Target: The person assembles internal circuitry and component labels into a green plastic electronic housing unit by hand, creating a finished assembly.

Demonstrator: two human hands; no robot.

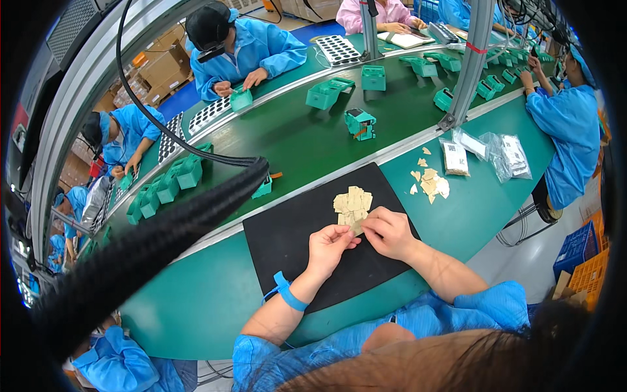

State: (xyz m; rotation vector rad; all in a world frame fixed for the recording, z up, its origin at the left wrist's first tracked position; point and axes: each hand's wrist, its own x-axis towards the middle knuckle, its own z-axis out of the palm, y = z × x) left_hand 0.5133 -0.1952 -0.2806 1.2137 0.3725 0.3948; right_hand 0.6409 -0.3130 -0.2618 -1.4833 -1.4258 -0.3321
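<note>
Two bare hands meet over a black mat [274, 251] on the green table [202, 294], as I watch from afar through the head camera. I see the left hand [330, 249] nearly closed, thumb and forefinger pinching a small cream piece [356, 227] by its edge. The right hand [390, 234], fingers curled in, grips the same piece from the other side, though its fingertips partly hide the hold from me. The piece sits between the two hands, just at the near edge of a cluster of cream pieces [353, 200] lying on the mat beyond the fingertips. A blue strap [289, 291] circles the left wrist. To the right of the mat, well apart from the left hand, I make out a scattered heap of cream scraps [430, 185] on the table, near a clear packet [455, 157]. Past the mat, a green-and-black housing [360, 124] stands on the dark green belt [281, 150].
</note>
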